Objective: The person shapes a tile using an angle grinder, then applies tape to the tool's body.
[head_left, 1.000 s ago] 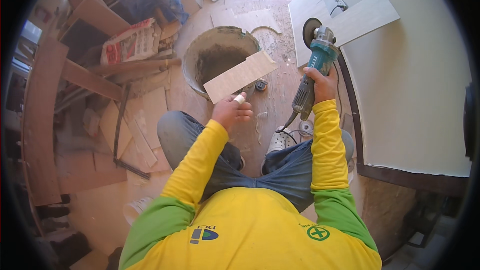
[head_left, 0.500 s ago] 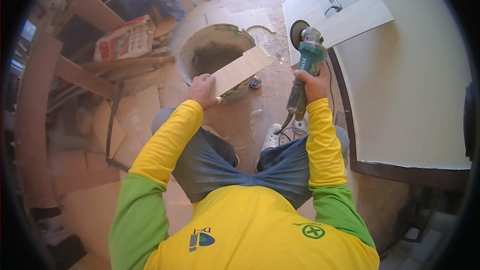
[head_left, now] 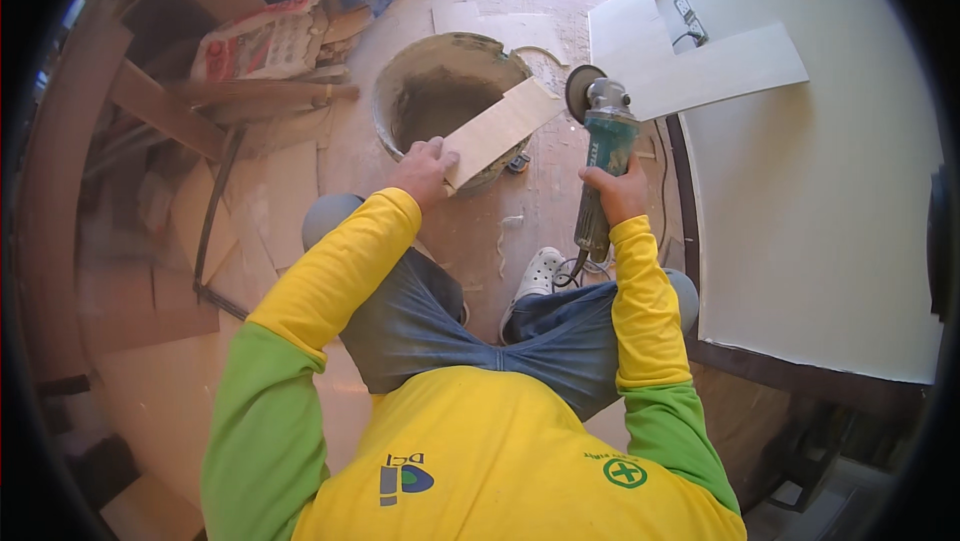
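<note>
My left hand [head_left: 425,171] is closed on the near end of a narrow pale tile strip [head_left: 505,131], thumb on top. The strip lies slantwise over the rim of a round, mortar-crusted bucket [head_left: 393,66], its far end pointing up to the right. In my right hand [head_left: 622,188] is a teal and grey angle grinder [head_left: 608,141], gripped by its body. The grinder's dark disc [head_left: 583,93] points away from me, close to the strip's far end but apart from it. Its cord runs down beside my white shoe [head_left: 537,274].
Large pale tile pieces [head_left: 690,71] lean on the right wall by a socket [head_left: 690,21]. Boards, a torn red and white sack [head_left: 262,41] and blue plastic sheeting pile up at the left. A dark angled metal frame [head_left: 212,231] lies on the dusty floor. Behind the bucket are flat offcuts.
My view has shifted slightly. The grinder's disc has come nearer the strip's far end, tilting a little to the left. My left hand still holds the strip over the bucket.
</note>
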Demonstrator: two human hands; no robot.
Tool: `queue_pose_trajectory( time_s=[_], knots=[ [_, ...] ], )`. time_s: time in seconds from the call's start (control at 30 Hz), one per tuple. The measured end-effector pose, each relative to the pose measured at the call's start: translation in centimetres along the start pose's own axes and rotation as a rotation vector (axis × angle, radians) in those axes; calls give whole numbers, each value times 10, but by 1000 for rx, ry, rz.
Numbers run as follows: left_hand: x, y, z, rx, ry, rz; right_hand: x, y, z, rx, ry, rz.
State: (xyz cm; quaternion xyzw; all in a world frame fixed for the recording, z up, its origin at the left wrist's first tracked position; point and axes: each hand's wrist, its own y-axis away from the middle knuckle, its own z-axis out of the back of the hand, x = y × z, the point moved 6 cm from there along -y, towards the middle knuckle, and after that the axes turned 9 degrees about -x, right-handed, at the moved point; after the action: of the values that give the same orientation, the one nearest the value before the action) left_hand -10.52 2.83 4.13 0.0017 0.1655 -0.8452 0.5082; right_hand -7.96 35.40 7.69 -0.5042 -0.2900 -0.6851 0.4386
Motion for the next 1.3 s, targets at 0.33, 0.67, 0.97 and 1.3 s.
queue_pose_trajectory(
  time_s=[0.33,0.67,0.97,1.3],
  knots=[
    [-14,11,-8,-173,123,-186,11,30,-20,132,-5,43],
    [-4,3,30,-539,177,-79,16,56,-14,237,157,105],
    [5,4,36,-586,287,3,40,85,-30,369,66,124],
    [3,8,39,-582,338,-9,22,91,-37,420,33,124]
  ],
)
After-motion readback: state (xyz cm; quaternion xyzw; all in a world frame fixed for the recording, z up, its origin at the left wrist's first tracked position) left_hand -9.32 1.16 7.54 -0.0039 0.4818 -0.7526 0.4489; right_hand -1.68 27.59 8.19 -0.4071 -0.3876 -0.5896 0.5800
